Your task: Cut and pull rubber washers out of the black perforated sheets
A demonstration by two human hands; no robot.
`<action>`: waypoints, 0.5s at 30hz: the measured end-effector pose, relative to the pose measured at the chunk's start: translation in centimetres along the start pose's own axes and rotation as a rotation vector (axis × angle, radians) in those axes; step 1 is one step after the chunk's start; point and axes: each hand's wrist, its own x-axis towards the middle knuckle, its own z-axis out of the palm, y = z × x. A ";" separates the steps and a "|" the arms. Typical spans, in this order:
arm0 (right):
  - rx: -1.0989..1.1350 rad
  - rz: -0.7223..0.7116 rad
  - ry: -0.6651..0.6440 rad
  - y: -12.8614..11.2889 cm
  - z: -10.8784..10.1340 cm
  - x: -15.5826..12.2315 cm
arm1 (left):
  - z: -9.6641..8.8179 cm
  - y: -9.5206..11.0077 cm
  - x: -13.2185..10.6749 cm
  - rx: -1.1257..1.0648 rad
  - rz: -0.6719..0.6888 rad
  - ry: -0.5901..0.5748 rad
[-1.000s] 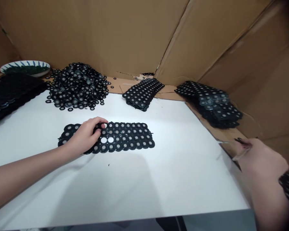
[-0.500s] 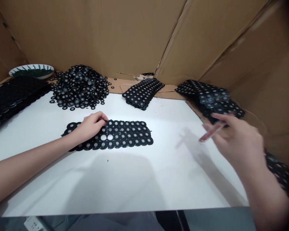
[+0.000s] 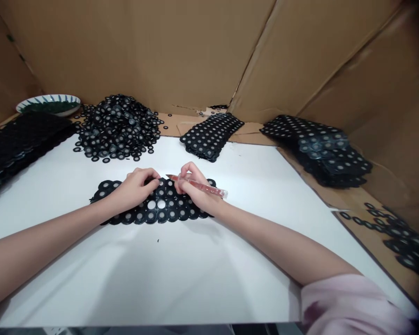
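Note:
A black sheet of joined rings with pale centres (image 3: 167, 208) lies flat on the white table (image 3: 195, 260). Two of its cells near the middle are punched out and show white. My left hand (image 3: 134, 188) rests on the sheet's left half, fingers curled and pressing down on it. My right hand (image 3: 192, 188) sits on the sheet's right half, closed around a thin clear reddish pen-like tool (image 3: 199, 186), whose tip points left toward my left fingertips.
A heap of loose black rings (image 3: 117, 125) lies behind the sheet. Stacks of ring sheets stand at the back centre (image 3: 211, 132), back right (image 3: 321, 149) and far left (image 3: 17, 142). A patterned bowl (image 3: 49, 103) sits at the back left. Cardboard walls (image 3: 195, 51) surround the table.
My right hand has swung in from the right edge with the pen-like tool and landed on the sheet's right half. My left hand stayed on the sheet.

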 end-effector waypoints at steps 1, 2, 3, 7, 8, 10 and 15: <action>-0.013 0.008 -0.019 0.1 -0.1 -0.1 | 0.0 0.0 0.0 0.017 0.002 0.011; -0.031 0.016 -0.038 0.1 -0.2 -0.3 | 0.1 0.0 0.0 0.030 0.002 0.021; -0.052 0.026 -0.054 0.1 -0.3 -0.4 | 0.1 0.1 -0.1 0.037 0.000 0.027; -0.100 0.043 -0.092 -0.1 -0.5 -0.4 | 0.4 0.0 -0.3 0.031 0.013 0.024; -0.099 0.047 -0.089 -0.1 -0.5 -0.4 | 0.4 0.0 -0.3 0.030 0.019 0.026; -0.088 0.058 -0.085 0.0 -0.4 -0.4 | 0.5 -0.1 -0.3 0.031 0.026 0.037; -0.062 0.061 -0.117 -0.2 -0.2 -0.5 | 0.7 -0.3 -0.4 0.022 0.037 0.065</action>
